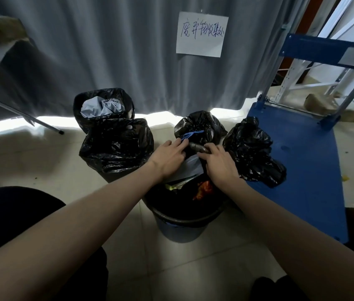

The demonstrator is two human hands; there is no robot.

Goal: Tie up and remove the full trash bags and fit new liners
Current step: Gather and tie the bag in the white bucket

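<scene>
My landmark is the grey bin [180,230], which stands on the pale floor tiles right in front of my knees, with a black liner [184,213] folded over its rim. It is full: an orange wrapper [203,189], something yellow-green and a sheet of white paper [188,168] lie on top of the rubbish. Both my bare forearms reach over the bin to its far edge. My left hand [168,158] rests there with its fingers extended onto the gathered black plastic, the fingertips close to a blue drawstring [190,134]. My right hand [219,162] is just beside it, fingers curled round a twisted roll of the liner's edge [199,148], so the two hands sit close together with the bag between them. Just beyond the bin the liner's far side bunches up into a black hump [200,124] with the blue string across it. Left of the bin stands a second bin draped in a loose black bag [117,146], and behind that one a third lined bin [103,107] holds crumpled white paper. Right of my bin a closed black bag [253,151] rests on the deck of a blue platform trolley [302,170], whose handle rises at the far end. Behind everything hangs a grey curtain [106,51] with a handwritten paper sign [202,34] pinned to it, daylight showing under its hem. Far left of the bin I see thin metal legs [19,114], and far right a white metal rack [323,68].
</scene>
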